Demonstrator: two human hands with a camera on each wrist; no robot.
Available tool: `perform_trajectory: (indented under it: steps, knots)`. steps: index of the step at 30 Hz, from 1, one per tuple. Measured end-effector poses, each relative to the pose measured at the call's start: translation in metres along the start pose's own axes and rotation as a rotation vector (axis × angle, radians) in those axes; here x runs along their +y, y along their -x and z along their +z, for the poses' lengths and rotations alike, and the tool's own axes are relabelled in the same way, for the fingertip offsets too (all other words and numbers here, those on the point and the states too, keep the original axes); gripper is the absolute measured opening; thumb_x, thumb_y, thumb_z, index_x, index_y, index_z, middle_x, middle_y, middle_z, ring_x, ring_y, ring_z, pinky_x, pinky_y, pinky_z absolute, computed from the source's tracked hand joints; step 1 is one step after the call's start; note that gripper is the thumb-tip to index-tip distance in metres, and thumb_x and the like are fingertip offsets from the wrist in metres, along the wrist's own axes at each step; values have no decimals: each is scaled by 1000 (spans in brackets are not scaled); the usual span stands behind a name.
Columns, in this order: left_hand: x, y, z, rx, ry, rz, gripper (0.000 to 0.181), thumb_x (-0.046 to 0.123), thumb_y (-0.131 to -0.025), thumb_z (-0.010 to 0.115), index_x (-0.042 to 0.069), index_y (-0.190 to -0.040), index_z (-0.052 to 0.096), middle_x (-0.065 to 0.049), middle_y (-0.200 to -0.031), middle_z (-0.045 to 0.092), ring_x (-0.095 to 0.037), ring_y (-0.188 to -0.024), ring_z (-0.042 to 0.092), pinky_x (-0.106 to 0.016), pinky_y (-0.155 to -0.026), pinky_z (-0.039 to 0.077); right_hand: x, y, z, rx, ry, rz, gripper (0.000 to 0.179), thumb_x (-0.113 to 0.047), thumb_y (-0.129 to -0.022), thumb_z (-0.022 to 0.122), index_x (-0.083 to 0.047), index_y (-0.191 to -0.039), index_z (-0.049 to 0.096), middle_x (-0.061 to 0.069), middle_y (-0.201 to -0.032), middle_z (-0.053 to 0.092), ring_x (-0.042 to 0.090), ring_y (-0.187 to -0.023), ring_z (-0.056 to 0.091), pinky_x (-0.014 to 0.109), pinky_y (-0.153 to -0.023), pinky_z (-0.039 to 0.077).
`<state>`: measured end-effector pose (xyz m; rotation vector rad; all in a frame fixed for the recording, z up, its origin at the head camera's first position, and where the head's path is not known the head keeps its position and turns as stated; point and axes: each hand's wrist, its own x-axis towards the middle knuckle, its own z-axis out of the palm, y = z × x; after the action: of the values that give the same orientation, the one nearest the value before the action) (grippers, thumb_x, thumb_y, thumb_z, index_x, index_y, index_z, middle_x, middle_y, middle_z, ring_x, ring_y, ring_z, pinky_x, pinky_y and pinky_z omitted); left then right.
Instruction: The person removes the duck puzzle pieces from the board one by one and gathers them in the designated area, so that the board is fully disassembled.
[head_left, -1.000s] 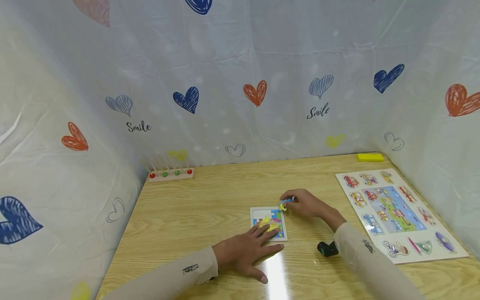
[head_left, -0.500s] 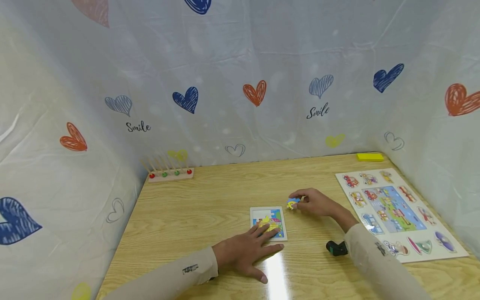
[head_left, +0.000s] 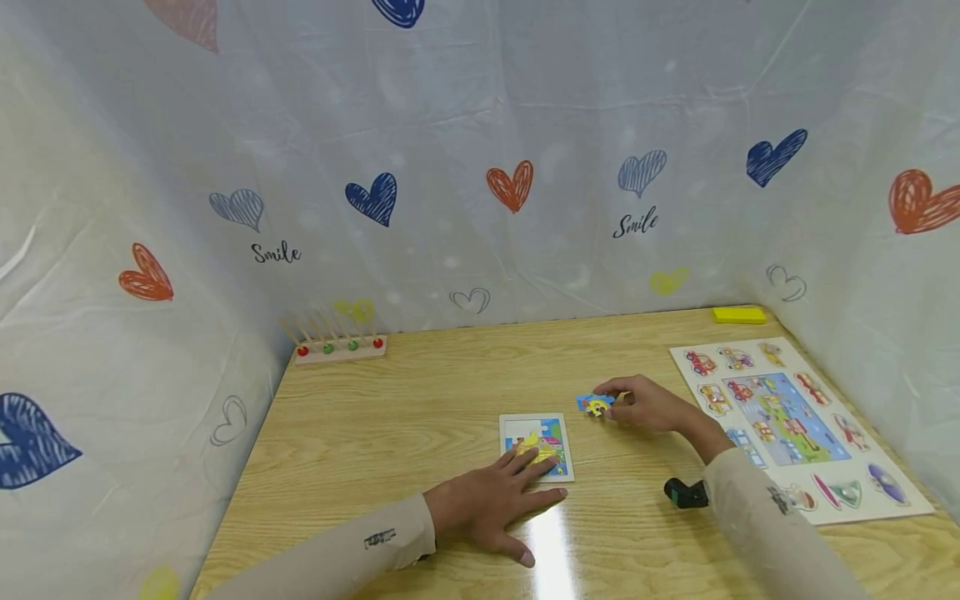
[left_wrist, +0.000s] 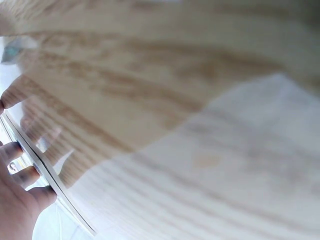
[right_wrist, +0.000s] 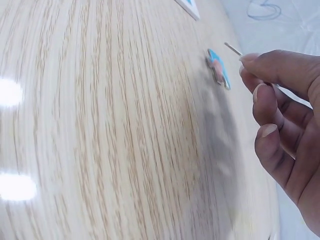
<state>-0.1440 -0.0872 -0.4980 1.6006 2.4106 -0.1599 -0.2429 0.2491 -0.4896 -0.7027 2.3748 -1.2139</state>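
Resting over the near part of the small puzzle frame (head_left: pixel 532 417): left hand (head_left: pixel 498 504), fingers spread and thumb well out, close to the desk (head_left: pixel 450 375). Just right of the frame, clear of its rim: right hand (head_left: pixel 645 404), thumb and finger pinching a thin puzzle piece (head_left: pixel 599 407), yellow on its face. Lying beneath that grip, also right of the frame: what looks like a second loose piece (right_wrist: pixel 218 69), blue and pink. Seen in the frame's far left part: a pale, unfilled patch.

Cannot tell from this moment alone whether the pinched piece is being lifted or laid down. Either way, best pinched by its edges, printed face left uncovered, with no squeeze on the thin knobs. Lower or raise it level, without catching the loose piece below. Probably worth setting the two pieces apart, so as not to overlap them. Use the left hand as a light weight on the frame; press too hard and perhaps tilt or shift the fitted parts. Better to turn the wrist than drag the piece over the rim. Farther right of the frame: large vehicle board (head_left: pixel 873 509), best left undisturbed by the sleeve.
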Motion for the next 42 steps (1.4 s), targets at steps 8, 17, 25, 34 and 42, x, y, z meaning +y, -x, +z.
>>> perform_trajectory:
  steps: [8, 17, 25, 34, 42]
  knots:
    - [1, 2, -2, 21, -3, 11, 91, 80, -91, 37, 31, -163, 9, -10, -170, 2, -37, -156, 9, -52, -124, 18, 5, 5, -4, 30, 16, -9, 36, -9, -96, 68, 5, -128, 61, 16, -104, 63, 13, -75, 61, 26, -66, 53]
    - [1, 1, -3, 21, -33, 14, 91, 80, -92, 36, 30, -163, 10, -11, -170, 3, -37, -156, 9, -53, -124, 18, 7, 9, -9, 31, -9, 5, 37, -7, -98, 65, 7, -131, 58, 18, -103, 61, 15, -68, 59, 28, -60, 51]
    - [2, 1, -2, 12, -35, 3, 91, 81, -91, 35, 31, -163, 8, -10, -170, 1, -36, -156, 8, -52, -124, 17, 13, 7, -13, 27, -22, 12, 37, -5, -98, 64, 10, -131, 57, 20, -103, 59, 14, -68, 58, 29, -59, 51]
    - [0, 0, 0, -2, 1, -2, 92, 81, -90, 36, 33, -163, 6, -9, -170, 0, -36, -156, 6, -52, -124, 17, 18, 5, -13, 73, 82, 2, 33, -7, -94, 70, 5, -123, 63, 13, -98, 62, 10, -73, 56, 26, -63, 50]
    - [1, 0, 0, 1, -16, 3, 92, 82, -90, 34, 32, -163, 6, -9, -170, 1, -36, -156, 7, -53, -124, 17, 22, 1, -13, 142, 246, 10, 31, -15, -90, 77, -3, -117, 70, 4, -94, 67, 11, -80, 57, 28, -70, 49]
